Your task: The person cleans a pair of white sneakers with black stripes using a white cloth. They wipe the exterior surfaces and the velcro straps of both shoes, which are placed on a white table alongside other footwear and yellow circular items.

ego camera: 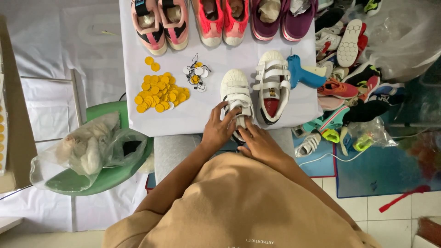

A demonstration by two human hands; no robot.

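Fingers of both hands are closed around the heel end of a white strapped shoe [236, 98], which lies at the near edge of the desk [202, 117]. The left hand [218, 130] is pressed to its left side, the right hand [259, 142] to its heel. Its matching shoe [273, 85] lies just beside it, with a blue tagging gun [303, 73] at the right edge. Yellow discs [158, 94] are heaped toward the left edge.
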